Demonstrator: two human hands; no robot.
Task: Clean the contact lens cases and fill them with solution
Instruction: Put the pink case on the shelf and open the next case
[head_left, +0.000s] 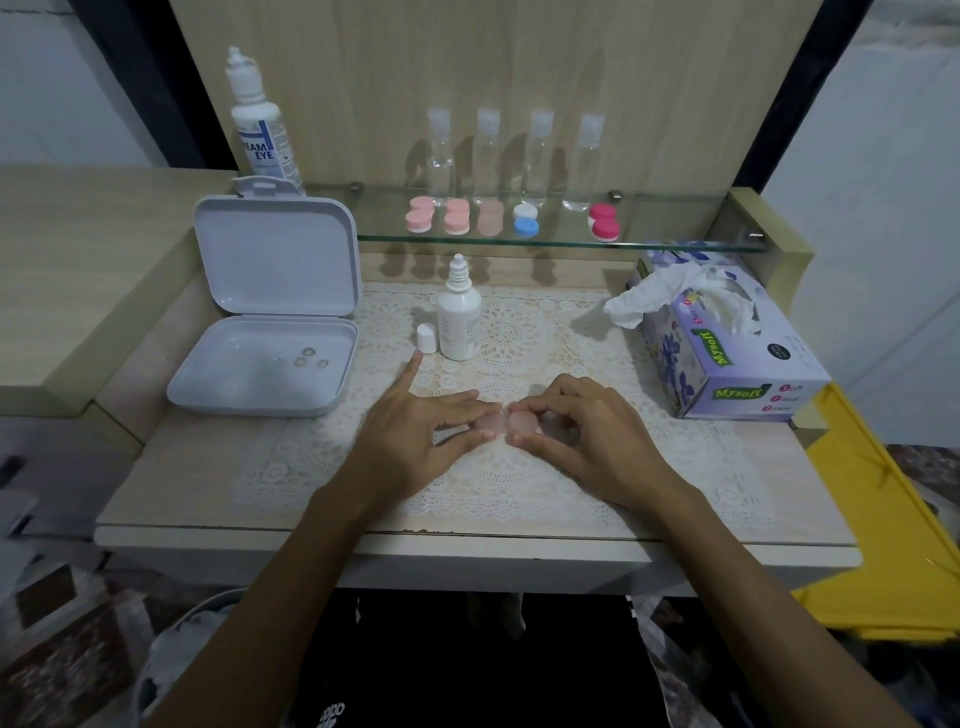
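Fingers (480, 435) of the left hand (415, 441) pinch one well of a pale pink case (506, 423); the right hand (587, 441) pinches the other. The case lies flat on the lace mat (519, 332), long axis running left to right between the hands, each equally near its own end. It looks like translucent, smooth plastic with two round lobes. Beyond it, nearer the left hand, stands an uncapped white bottle (460, 317) with its cap (426, 338) beside it on the desk (182, 488).

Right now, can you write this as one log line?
hands: left and right both hold pale pink lens case | small bottle: uncapped, upright | cap: beside it
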